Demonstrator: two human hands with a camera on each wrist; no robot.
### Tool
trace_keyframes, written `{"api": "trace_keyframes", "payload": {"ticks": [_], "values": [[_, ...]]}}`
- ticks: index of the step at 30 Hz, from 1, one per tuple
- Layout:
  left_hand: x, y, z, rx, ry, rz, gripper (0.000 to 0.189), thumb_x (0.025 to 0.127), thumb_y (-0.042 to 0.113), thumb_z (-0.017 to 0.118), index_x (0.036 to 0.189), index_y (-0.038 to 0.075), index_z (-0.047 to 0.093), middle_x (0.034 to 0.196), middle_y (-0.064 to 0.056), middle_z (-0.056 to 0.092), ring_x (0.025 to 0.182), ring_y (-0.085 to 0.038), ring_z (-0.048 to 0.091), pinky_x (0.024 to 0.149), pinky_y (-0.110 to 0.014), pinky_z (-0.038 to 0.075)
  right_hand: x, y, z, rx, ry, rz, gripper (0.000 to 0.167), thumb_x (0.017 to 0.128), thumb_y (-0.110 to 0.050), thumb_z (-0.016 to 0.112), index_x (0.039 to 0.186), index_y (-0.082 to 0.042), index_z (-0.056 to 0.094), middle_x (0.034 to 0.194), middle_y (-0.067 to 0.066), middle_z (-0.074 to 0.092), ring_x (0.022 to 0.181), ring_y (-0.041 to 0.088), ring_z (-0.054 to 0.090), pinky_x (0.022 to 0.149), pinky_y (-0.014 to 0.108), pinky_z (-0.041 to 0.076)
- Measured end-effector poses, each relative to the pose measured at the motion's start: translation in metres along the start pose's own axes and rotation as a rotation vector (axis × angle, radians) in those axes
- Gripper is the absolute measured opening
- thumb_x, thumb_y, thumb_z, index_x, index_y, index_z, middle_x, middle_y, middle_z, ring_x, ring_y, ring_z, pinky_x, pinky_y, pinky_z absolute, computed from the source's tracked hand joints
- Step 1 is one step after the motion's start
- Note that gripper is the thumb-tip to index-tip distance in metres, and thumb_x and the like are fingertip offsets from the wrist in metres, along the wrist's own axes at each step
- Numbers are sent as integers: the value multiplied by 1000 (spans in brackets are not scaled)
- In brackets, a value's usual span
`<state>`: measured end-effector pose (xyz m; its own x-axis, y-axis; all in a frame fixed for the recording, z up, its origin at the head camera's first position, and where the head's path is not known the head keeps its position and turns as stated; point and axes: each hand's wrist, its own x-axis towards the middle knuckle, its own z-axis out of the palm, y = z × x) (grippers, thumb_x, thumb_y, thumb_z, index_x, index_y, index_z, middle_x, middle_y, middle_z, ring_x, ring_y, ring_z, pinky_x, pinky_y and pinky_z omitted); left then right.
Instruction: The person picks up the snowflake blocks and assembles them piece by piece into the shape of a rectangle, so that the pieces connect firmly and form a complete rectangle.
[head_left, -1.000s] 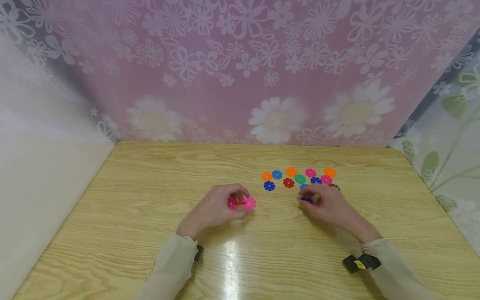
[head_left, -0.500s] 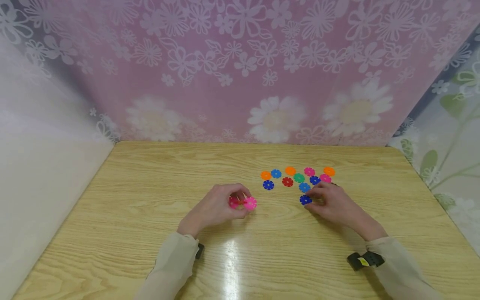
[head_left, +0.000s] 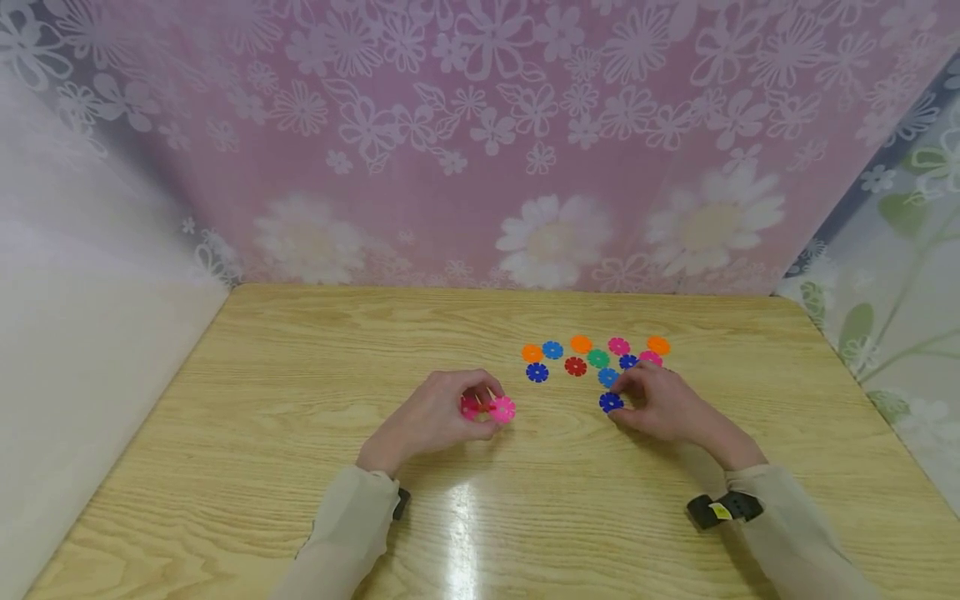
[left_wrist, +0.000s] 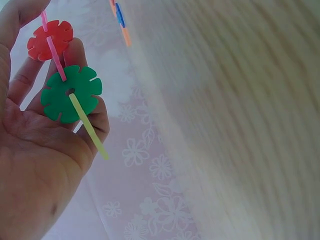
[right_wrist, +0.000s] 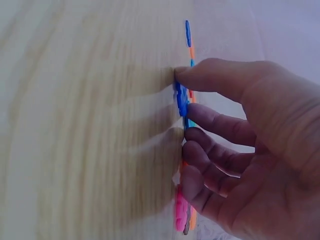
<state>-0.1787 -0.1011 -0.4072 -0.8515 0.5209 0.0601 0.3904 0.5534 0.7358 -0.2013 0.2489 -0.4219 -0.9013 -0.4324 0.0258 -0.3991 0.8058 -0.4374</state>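
Note:
My left hand [head_left: 435, 417] holds a chain of slotted plastic discs up off the table. A bright pink disc [head_left: 502, 409] shows at its fingertips. In the left wrist view, an orange-red disc [left_wrist: 50, 40], an edge-on pink disc [left_wrist: 56, 59], a green disc [left_wrist: 71, 94] and a yellow disc [left_wrist: 89, 127] seen edge-on run down beside the curled fingers. With thumb and index finger, my right hand [head_left: 667, 404] pinches a dark blue slotted disc [head_left: 611, 402] at its edges, low at the tabletop. The right wrist view has the same blue disc [right_wrist: 180, 97] between thumb and index fingertip.
Loose slotted discs lie behind the right hand, among them an orange disc [head_left: 532, 353], a red disc [head_left: 575, 367], a green disc [head_left: 598, 358] and a light blue disc [head_left: 608, 377]. The wooden table [head_left: 300, 350] meets a pink flowered curtain [head_left: 420, 208] at the back.
My right hand has shifted slightly right and its fingers have uncovered more of the dark blue disc, which now lies flatter. The left hand with its chain is almost still.

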Motion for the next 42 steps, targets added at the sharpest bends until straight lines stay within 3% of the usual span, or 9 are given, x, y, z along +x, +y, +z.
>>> {"api": "trace_keyframes", "payload": {"ticks": [18, 28, 42], "values": [[-3, 3, 5, 14, 3, -5, 28, 84, 22, 82, 109, 22, 70, 93, 2, 73, 82, -8, 63, 75, -25, 53, -2, 20, -5, 125, -86, -1, 26, 83, -26, 86, 102, -14, 74, 95, 0, 57, 80, 11, 50, 68, 23, 43], [-4, 3, 6, 3, -3, -5, 27, 84, 22, 81, 108, 23, 70, 92, 3, 72, 80, -7, 62, 74, -25, 53, -1, 21, -5, 171, -112, 23, 33, 82, -23, 86, 108, -10, 70, 97, 2, 57, 84, 13, 51, 71, 23, 47], [-2, 2, 3, 11, -10, -6, 26, 84, 22, 81, 108, 22, 70, 92, 3, 72, 81, -7, 62, 75, -24, 53, 3, 16, -7, 189, -164, 54, 28, 83, -23, 84, 105, -13, 72, 98, 4, 55, 82, 13, 49, 70, 23, 44]]}}
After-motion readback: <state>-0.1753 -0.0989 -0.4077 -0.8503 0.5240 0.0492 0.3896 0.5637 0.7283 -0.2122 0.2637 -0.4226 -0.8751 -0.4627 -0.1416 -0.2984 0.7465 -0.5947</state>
